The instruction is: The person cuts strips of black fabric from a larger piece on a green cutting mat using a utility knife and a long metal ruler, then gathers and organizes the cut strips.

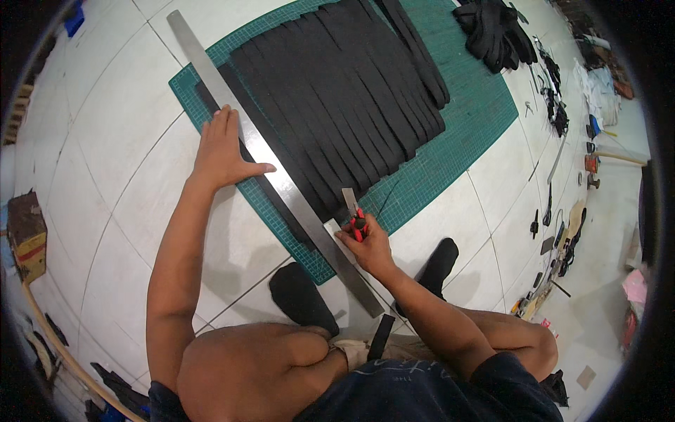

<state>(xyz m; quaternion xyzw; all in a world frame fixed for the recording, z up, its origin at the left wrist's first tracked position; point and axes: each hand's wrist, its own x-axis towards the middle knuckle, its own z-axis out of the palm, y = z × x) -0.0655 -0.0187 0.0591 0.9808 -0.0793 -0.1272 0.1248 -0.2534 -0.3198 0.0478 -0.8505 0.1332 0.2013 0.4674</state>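
Note:
A long steel ruler point(264, 151) lies slantwise across the left side of the green cutting mat point(460, 151). On it rests my left hand point(223, 151), fingers stretched toward the far end and thumb spread over the metal. My right hand point(367, 243) grips a red and black utility knife point(358, 224), its broad blade pointing away from me beside the ruler's near part. Under that hand sits a small pale flat piece point(333, 229), partly hidden by the fingers. Black fabric point(330, 84), cut into many side-by-side strips, covers the mat right of the ruler; a dark strip point(281, 211) shows along its left.
My socked feet point(302, 295) stand near the mat's close edge on white floor tiles. A bundle of black straps point(496, 35) lies at the far right corner. Assorted tools and scraps line the right, and a worn box point(28, 235) stands at left.

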